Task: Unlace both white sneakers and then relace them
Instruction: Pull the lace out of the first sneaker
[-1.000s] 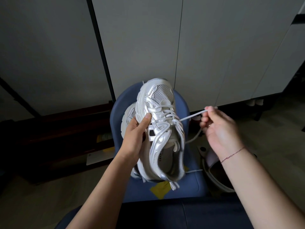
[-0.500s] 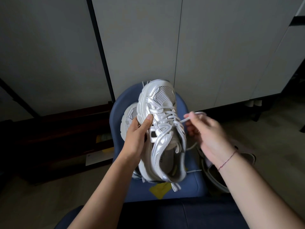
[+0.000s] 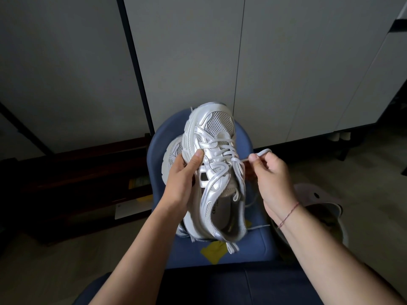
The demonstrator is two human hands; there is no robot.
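Above the blue chair (image 3: 255,245), one white sneaker (image 3: 217,128) is held up with its toe pointing away and its open collar toward the person. The second sneaker (image 3: 172,155) lies under it and to the left on the seat, mostly hidden.

The left hand (image 3: 182,183) grips the raised shoe at midfoot. Its thumb presses on the silver side overlay, and the rest of its fingers (image 3: 197,156) wrap round beneath, out of view. The right hand (image 3: 273,177) pinches a bend of the lace (image 3: 262,153) between thumb and forefinger, just beside the eyelet row, with the other fingers curled in. A short run of lace stretches from the pinch to the shoe. In this dim light it seems to come from one of the upper eyelets, but I cannot be sure which.

The shoe looks light, with a firm chunky sole and a soft mesh upper. The midfoot, where sole and overlays meet, is therefore the sound place to brace it, because squeezing the mesh would only make it buckle. The lace is flat, limp and probably smooth, so it will not push through anything. It is best taken close to the eyelet and drawn out along the line of the hole, while the other hand steadies the shoe against the pull.
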